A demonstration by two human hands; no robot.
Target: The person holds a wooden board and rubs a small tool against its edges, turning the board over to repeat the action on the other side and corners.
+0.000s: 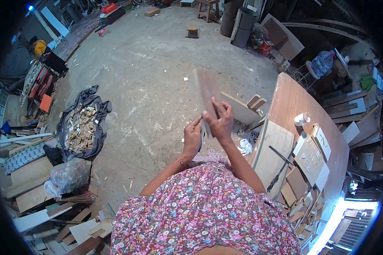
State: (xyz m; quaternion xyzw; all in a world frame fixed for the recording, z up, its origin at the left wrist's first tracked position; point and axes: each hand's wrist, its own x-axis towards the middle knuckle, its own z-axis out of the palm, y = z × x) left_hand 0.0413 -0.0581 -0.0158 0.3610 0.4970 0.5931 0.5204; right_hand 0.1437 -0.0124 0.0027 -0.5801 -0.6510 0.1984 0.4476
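Beside the workbench (289,97), the left hand (192,138) pinches and the right hand (219,121) clasps a thin board (206,85) held upright, apparently mid-inspection; turning it next would need a regrip.

The board (207,87) is blurred toward its top, and my right fingers (224,112) hide its lower end. Whether my left fingers (195,124) grip it or only touch, I cannot tell.

The person wears a loose dress (204,212) with short sleeves, its cloth in purple-pink tone fully covered with small flowers in pink, white, red and blue, and a thin reddish bracelet (181,162) goes around the wrist below the left grip (192,138).
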